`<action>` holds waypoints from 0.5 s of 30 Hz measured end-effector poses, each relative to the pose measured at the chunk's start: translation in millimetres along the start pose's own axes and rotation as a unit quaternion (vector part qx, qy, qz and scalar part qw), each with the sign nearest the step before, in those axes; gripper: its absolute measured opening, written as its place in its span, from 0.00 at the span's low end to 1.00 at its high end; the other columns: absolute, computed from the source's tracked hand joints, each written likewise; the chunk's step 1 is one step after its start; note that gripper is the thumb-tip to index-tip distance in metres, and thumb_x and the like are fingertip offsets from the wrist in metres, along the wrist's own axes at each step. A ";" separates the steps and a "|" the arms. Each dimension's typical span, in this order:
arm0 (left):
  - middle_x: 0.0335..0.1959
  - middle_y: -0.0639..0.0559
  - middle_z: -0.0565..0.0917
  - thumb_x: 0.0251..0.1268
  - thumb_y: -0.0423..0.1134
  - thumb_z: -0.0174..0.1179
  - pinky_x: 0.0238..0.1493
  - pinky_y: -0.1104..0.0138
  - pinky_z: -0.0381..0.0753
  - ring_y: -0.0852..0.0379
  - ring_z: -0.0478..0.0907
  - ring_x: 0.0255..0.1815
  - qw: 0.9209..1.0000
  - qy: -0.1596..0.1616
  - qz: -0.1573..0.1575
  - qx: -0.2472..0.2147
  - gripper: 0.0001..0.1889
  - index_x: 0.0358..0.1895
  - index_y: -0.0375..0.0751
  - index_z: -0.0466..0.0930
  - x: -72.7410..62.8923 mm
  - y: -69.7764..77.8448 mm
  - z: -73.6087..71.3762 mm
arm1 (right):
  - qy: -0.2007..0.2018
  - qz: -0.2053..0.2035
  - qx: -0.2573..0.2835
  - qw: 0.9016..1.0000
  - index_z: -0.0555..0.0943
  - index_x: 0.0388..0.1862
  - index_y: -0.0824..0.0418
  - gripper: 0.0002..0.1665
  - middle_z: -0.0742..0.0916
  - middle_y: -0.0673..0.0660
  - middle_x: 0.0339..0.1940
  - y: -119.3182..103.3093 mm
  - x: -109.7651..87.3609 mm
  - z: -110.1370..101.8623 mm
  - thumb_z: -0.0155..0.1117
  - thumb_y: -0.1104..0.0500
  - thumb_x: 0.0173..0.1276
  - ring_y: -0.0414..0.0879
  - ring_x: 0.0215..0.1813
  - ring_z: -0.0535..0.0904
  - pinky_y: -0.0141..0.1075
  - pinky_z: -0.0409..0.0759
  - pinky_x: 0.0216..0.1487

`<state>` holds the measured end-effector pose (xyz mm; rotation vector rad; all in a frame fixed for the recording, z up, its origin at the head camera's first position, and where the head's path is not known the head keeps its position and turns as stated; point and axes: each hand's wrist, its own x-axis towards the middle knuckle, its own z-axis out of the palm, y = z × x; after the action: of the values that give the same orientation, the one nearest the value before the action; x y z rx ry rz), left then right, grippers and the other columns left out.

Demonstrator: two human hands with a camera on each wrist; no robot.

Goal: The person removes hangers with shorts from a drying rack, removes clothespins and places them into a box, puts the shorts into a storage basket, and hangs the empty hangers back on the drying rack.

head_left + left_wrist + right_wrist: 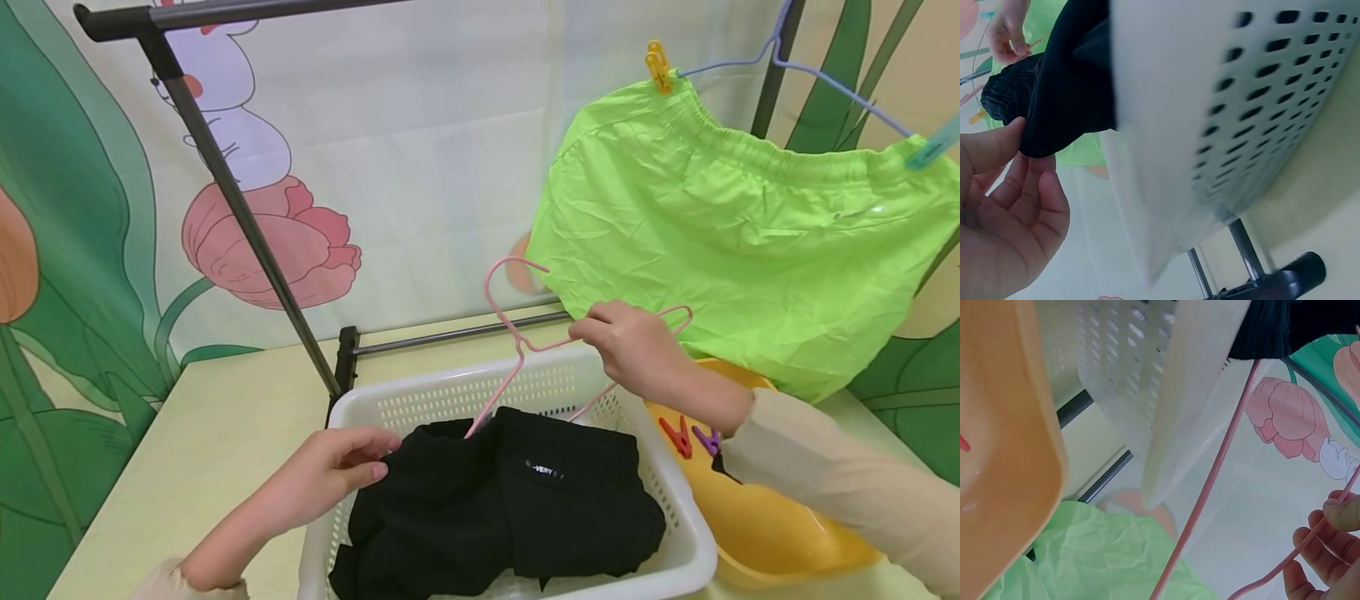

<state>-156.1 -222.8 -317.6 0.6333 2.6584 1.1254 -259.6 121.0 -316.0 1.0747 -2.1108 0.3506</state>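
Black shorts (pixel 450 508) with small white lettering lie in a white perforated basket (pixel 693 550). At their left edge, my left hand (pixel 330 471) pinches the cloth between thumb and fingers, plainer in the left wrist view, where a gathered waistband (pixel 1007 94) shows. A pink hanger (pixel 501 392) stands tilted with its hook up, one lower end going into the shorts' opening. My right hand (pixel 637 350) grips the hanger's right arm above the basket's back rim. In the right wrist view, thumb and fingers (pixel 1316 550) close on the pink wire.
Bright green shorts (pixel 735 225) hang from a blue hanger (pixel 825 79) by a yellow clothespin (pixel 658 67) and a teal clothespin (pixel 933 146). A yellow basin (pixel 780 533) beside the basket holds red and purple clothespins. A dark rack (pixel 240 208) stands behind on the pale table (pixel 202 442).
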 end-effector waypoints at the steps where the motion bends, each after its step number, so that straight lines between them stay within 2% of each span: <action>1: 0.45 0.41 0.79 0.59 0.35 0.55 0.42 0.69 0.77 0.50 0.77 0.44 1.000 0.001 -0.003 -0.002 0.16 0.49 0.32 0.74 -1.3 -1.3 0.1 | 0.004 -0.001 -0.002 1.000 0.81 0.28 0.59 0.15 0.80 0.53 0.23 1.1 0.1 -0.2 0.55 0.76 0.50 0.47 0.27 0.76 0.36 0.73 0.23; 8: 0.46 0.40 0.79 0.58 0.39 0.57 0.42 0.66 0.78 0.51 0.77 0.44 0.998 0.012 -0.045 -0.031 0.18 0.49 0.33 0.74 -10.3 -8.5 1.5 | 0.023 -0.005 -0.014 1.000 0.81 0.28 0.60 0.18 0.80 0.53 0.23 10.7 1.3 -2.6 0.51 0.78 0.49 0.47 0.26 0.76 0.36 0.72 0.22; 15: 0.40 0.45 0.81 0.57 0.39 0.57 0.37 0.72 0.77 0.58 0.77 0.37 0.998 0.038 -0.043 -0.017 0.18 0.49 0.35 0.75 -15.4 -15.3 5.7 | 0.034 -0.005 -0.027 0.999 0.81 0.29 0.62 0.19 0.81 0.55 0.24 20.8 2.9 -6.8 0.50 0.80 0.48 0.48 0.29 0.77 0.36 0.75 0.26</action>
<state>-145.3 -235.6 -332.5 0.4748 2.6947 1.1916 -273.8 135.6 -307.5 1.0279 -2.0425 0.3185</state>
